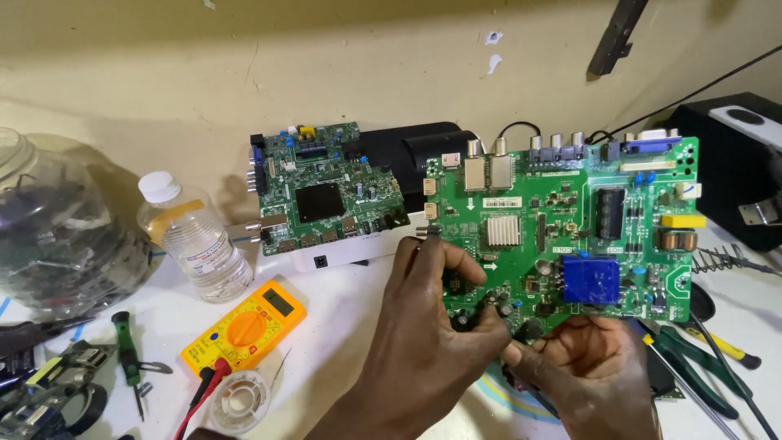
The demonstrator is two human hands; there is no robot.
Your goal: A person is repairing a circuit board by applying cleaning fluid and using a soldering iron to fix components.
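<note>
**Circuit board held in two hands over white bench**

Circuit board (570, 236): large, green, rectangular, tilted up toward the camera above the white bench (342, 326). Carries a blue box-shaped component right of centre, a finned silver heat sink near the middle, a yellow block at the right edge, metal connectors along the top and left edges. Left hand (423, 326) closed on the lower left edge, thumb across the face, fingers behind. Right hand (590, 363) curled under the bottom edge, fingertips touching the board; exact grip not clear.

Second circuit board (322, 191): smaller, green, propped against the wall to the left on a white box.

Clear plastic bottle (195, 240): white cap, clear liquid inside, left of centre.

Large clear jar (57, 220): far left, packed with dark tangled parts.

Yellow multimeter (244, 326): flat on the bench, beside a solder spool (239, 399).
</note>
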